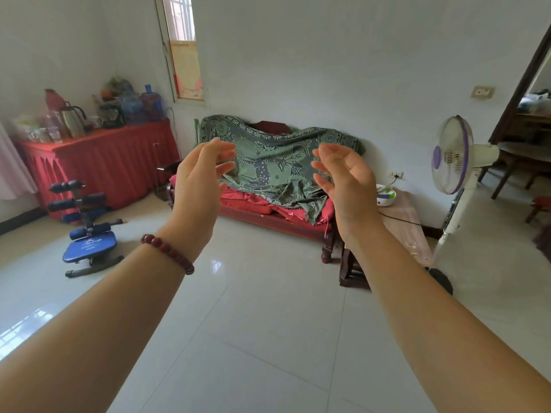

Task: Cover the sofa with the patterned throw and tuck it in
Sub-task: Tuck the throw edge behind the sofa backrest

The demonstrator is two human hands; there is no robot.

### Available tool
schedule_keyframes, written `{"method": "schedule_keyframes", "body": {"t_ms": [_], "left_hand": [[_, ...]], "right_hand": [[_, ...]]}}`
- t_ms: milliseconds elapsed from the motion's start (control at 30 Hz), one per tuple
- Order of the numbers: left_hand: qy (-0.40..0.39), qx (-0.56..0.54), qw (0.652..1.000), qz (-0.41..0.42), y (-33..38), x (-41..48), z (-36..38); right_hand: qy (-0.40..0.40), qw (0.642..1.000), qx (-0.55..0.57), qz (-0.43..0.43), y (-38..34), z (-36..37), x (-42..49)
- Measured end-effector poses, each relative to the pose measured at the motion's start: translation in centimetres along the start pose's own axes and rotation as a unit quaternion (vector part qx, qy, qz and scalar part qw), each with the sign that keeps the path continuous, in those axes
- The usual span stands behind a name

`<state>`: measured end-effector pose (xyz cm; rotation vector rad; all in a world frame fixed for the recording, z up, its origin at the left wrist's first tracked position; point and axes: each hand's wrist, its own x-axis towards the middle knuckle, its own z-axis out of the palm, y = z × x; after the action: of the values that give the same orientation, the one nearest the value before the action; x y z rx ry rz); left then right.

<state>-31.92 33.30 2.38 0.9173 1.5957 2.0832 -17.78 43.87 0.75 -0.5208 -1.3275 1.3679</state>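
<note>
Both bare forearms reach out over the glossy pale floor tiles [268, 323], and the left hand [198, 174] and right hand [346, 180] hang in the air with palms turned toward each other, fingers loosely curved and spread, grasping nothing. A string of round dark red beads [167, 251] circles the left wrist. Across the room, against the white wall, stands the sofa [268, 222], a low piece with a dark turned-wood frame and rumpled red seat cushions. The throw [277, 165] lies on it: a green woven cloth with a paler spotted deer at its centre and a flowered scalloped border. It is draped over the backrest, its top edge sagging in the middle so that a dark red strip shows behind, and its lower part bunches in creased folds on the seat, one corner hanging over the front rail at the right. The left part of the cushions lies bare. To the left, a table [98, 162] skirted in pleated red fabric carries a steel kettle [73, 120] and blue water bottles [152, 102], with a blue padded exercise bench [86, 231] on the floor before it. To the right stands a white pedestal fan [453, 156] with a round wire cage
</note>
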Motion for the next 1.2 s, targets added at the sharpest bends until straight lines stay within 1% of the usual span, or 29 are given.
{"method": "schedule_keyframes", "body": {"t_ms": [133, 200, 333, 500, 633, 833, 1000, 1200], "left_hand": [[0.012, -0.007, 1.000, 0.010, -2.0, 8.2, 2.1], [0.019, -0.007, 1.000, 0.002, -3.4, 11.9, 2.9], [0.010, 0.008, 1.000, 0.000, -6.5, 19.4, 4.1], [0.003, 0.001, 1.000, -0.005, -11.1, 30.1, 4.9], [-0.025, -0.007, 1.000, -0.012, -13.8, 39.9, 5.5], [-0.066, -0.004, 0.998, 0.005, -17.0, 53.7, 5.7], [-0.043, -0.012, 0.999, -0.022, -20.8, 63.4, 5.8], [-0.031, -0.006, 0.999, -0.033, -25.8, 75.7, 7.4]], "right_hand": [[-0.010, 1.000, -0.012, -0.006, 3.1, 1.1, 8.3], [-0.011, 1.000, -0.010, -0.002, 4.9, 1.7, 11.9], [-0.015, 1.000, -0.008, 0.004, 9.0, 3.3, 18.5], [-0.001, 1.000, -0.003, 0.012, 14.9, 6.2, 27.4], [0.011, 1.000, -0.002, 0.017, 19.3, 9.5, 35.3], [0.020, 1.000, 0.007, 0.024, 24.9, 15.2, 47.2], [0.031, 0.999, 0.001, 0.031, 29.6, 18.0, 55.5], [0.040, 0.999, 0.001, 0.030, 36.2, 20.3, 66.5]]}}
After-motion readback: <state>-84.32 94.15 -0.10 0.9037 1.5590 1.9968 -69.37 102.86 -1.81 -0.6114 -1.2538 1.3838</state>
